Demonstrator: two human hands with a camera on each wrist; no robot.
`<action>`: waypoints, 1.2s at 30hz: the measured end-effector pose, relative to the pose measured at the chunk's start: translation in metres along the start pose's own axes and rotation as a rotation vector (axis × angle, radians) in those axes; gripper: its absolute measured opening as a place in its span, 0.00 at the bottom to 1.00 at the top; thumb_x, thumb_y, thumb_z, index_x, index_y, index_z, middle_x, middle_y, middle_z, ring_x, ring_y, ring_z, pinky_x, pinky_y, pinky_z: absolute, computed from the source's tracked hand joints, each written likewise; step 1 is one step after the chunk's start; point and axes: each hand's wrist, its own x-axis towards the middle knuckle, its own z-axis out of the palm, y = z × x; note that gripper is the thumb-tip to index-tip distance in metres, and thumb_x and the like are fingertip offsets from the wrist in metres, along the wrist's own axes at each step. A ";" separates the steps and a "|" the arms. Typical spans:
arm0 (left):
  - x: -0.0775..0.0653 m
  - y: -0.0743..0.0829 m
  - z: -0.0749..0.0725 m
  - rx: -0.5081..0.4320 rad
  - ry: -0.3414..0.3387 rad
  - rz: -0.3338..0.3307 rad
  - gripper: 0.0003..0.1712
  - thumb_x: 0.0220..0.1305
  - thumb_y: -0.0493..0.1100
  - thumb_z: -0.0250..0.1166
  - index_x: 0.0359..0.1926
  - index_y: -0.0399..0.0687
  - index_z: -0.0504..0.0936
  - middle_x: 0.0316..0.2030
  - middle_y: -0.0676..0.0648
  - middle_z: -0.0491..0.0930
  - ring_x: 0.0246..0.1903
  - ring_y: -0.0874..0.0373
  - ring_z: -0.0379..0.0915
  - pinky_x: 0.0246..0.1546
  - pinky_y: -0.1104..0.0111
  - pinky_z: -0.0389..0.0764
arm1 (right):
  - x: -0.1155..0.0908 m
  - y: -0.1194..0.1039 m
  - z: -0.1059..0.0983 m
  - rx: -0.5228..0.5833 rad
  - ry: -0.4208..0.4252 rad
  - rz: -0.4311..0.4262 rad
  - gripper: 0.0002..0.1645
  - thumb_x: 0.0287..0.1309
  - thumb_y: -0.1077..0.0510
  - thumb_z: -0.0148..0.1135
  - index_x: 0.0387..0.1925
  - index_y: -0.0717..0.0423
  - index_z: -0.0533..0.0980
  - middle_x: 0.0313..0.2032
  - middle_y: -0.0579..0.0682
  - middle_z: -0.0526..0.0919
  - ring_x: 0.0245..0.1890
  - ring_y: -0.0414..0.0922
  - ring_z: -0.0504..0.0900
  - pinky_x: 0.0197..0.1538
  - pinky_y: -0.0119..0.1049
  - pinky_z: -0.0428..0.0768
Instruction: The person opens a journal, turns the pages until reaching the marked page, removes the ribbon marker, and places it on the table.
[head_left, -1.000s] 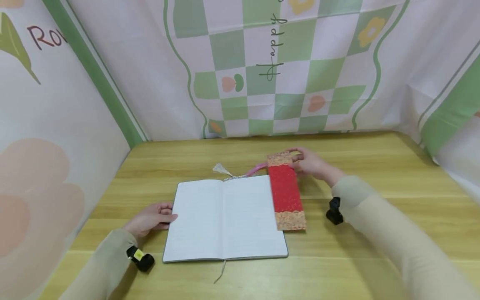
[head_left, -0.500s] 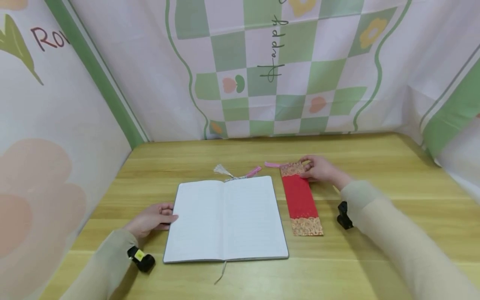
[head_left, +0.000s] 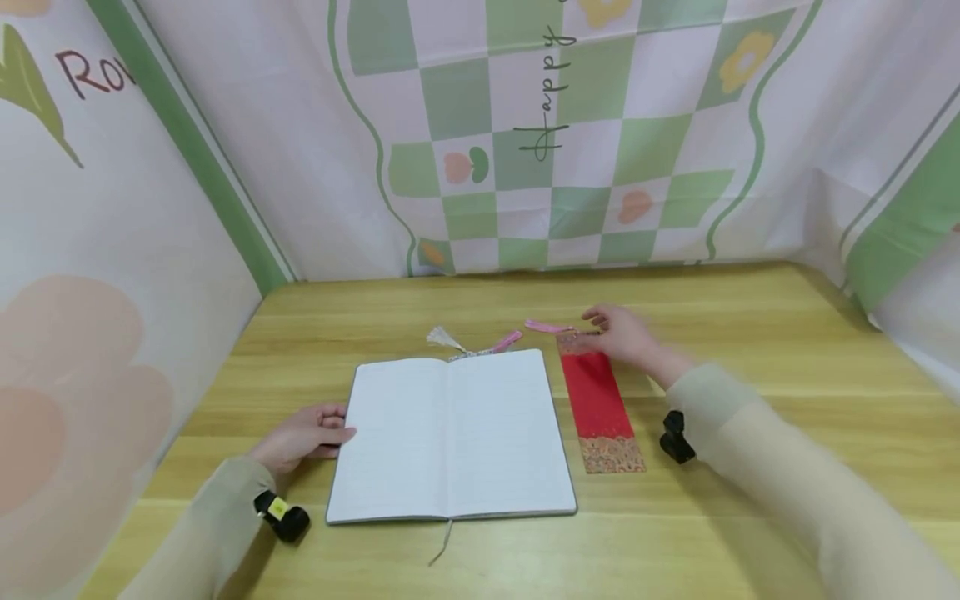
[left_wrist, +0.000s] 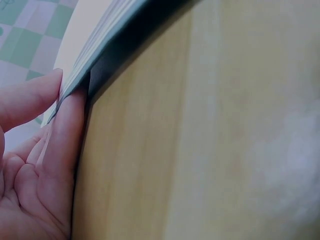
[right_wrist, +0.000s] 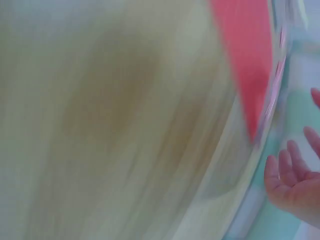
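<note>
An open notebook (head_left: 502, 433) with lined white pages lies on the table. My left hand (head_left: 300, 437) pinches its left edge, thumb on the page side; the left wrist view shows a finger (left_wrist: 62, 130) tucked under the dark cover (left_wrist: 115, 55). Right of the notebook lies a long red bookmark (head_left: 596, 396) with gold patterned ends and a pink tassel (head_left: 547, 326). Over its far end hovers my right hand (head_left: 630, 337). In the blurred right wrist view, that hand's loosely bent fingers (right_wrist: 290, 165) are apart from the red bookmark (right_wrist: 250, 65).
Behind the notebook's far edge a white tassel (head_left: 444, 337) and a pink tassel (head_left: 507, 341) stick out. A thin grey ribbon (head_left: 442, 542) hangs from the near spine. The wooden table (head_left: 360, 312) ends at a printed cloth (head_left: 517, 212).
The bookmark moved right, off the notebook's right page, and came to lie on the table. My right hand let go of it and lifted slightly. The left hand stayed put.
</note>
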 end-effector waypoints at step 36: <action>0.000 0.001 -0.002 0.000 -0.033 0.010 0.23 0.63 0.36 0.62 0.55 0.31 0.67 0.26 0.56 0.70 0.28 0.65 0.68 0.30 0.75 0.79 | -0.018 -0.076 0.068 -0.484 -0.168 -0.318 0.48 0.40 0.49 0.77 0.63 0.60 0.68 0.62 0.60 0.69 0.62 0.58 0.66 0.62 0.50 0.70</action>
